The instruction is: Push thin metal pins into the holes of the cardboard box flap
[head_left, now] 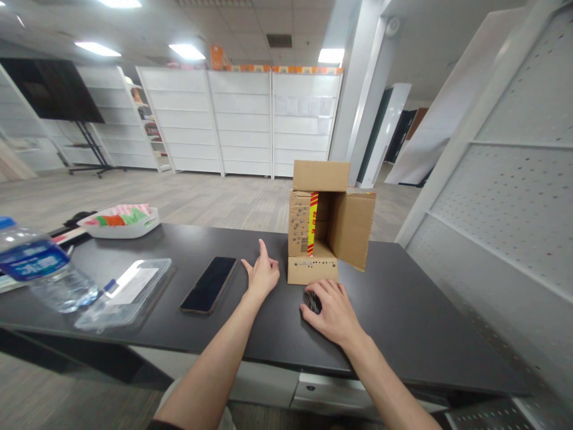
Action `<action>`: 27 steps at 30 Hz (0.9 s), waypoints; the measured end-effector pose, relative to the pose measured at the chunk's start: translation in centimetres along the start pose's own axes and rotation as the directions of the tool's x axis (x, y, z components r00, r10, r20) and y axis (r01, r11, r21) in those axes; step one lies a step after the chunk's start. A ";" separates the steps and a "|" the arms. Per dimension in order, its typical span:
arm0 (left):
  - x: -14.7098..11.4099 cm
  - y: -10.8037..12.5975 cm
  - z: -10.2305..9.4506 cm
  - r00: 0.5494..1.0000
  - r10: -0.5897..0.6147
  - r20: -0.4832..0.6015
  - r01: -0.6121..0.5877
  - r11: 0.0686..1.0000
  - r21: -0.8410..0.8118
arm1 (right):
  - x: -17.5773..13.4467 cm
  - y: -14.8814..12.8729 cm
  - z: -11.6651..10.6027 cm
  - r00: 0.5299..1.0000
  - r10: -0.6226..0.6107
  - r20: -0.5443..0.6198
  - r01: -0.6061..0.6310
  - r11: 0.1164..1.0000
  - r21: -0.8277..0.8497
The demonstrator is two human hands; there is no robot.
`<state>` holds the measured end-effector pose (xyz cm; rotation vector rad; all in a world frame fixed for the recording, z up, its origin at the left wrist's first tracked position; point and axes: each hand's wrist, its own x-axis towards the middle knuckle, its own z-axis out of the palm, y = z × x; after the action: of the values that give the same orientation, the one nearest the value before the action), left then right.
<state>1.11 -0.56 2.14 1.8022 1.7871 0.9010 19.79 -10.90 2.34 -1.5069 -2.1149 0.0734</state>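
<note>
My left hand is open just above the dark desk, left of the cardboard box. Its index finger points forward and its thumb sticks out; the other fingers are partly curled, with nothing seen in them. My right hand rests on the desktop before the box, thumb and fingers curved around a small bunch of thin metal pieces, like nails or screws, partly hidden by the fingers. The cardboard box stands with its opening towards me and flaps spread. Round metal heads dot its left panel, and holes and heads line the lower flap.
Left on the dark desk lie a black phone and a clear plastic case. Beyond them are a water bottle and a white basket with colourful packets. A perforated panel rises on the right.
</note>
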 end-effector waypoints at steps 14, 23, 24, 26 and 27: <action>0.0 -0.1 0.0 1.000 0.007 -0.016 -0.007 1.000 -0.007 | 0.0 0.1 0.1 1.000 0.006 0.007 -0.006 1.000 0.016; 0.1 -0.3 0.1 1.000 0.005 -0.011 -0.005 1.000 -0.009 | 0.1 0.0 0.1 1.000 0.030 -0.004 -0.030 1.000 0.003; 0.1 -0.2 0.1 1.000 0.004 -0.011 -0.004 1.000 -0.007 | 0.1 0.0 0.1 1.000 0.030 -0.003 -0.030 1.000 0.003; 0.0 -0.1 0.0 1.000 0.003 -0.010 -0.003 1.000 -0.005 | 0.1 0.0 0.1 1.000 0.028 0.000 -0.028 1.000 0.004; 0.0 -0.1 0.0 1.000 0.002 -0.010 -0.002 1.000 -0.003 | 0.1 0.0 0.1 1.000 0.026 0.001 -0.026 1.000 0.004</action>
<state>1.05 -0.55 2.10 1.8010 1.7895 0.9140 19.72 -10.79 2.26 -1.5327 -2.0948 0.0876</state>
